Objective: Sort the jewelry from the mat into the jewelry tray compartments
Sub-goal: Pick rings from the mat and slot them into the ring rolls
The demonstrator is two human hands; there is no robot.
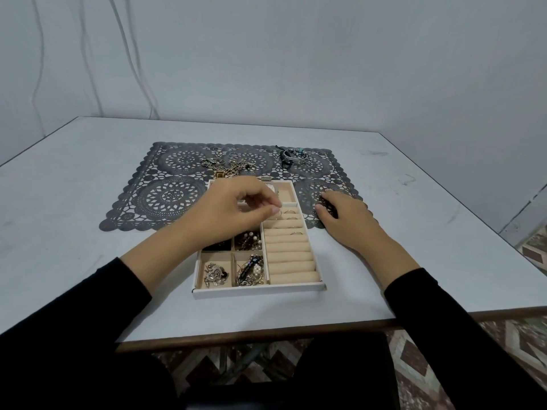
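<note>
A white jewelry tray (257, 291) with beige lining lies on the near edge of a dark lace mat (171, 196). My left hand (233, 208) hovers over the tray's upper part, thumb and fingertips pinched together on what looks like a small ring at the top of the ring rolls (291, 255). Two rings (290, 212) sit in the rolls beside it. My right hand (346, 220) rests on the mat just right of the tray, fingers loosely bent and holding nothing. Chains (231, 168), small rings (217, 150) and bracelets (291, 155) lie on the mat's far side.
The tray's left compartments hold a silver brooch (214, 275), pearl pieces (250, 241) and hair clips (251, 270). The white table (88, 261) ends close to me at a brown front edge. A wall stands behind the table.
</note>
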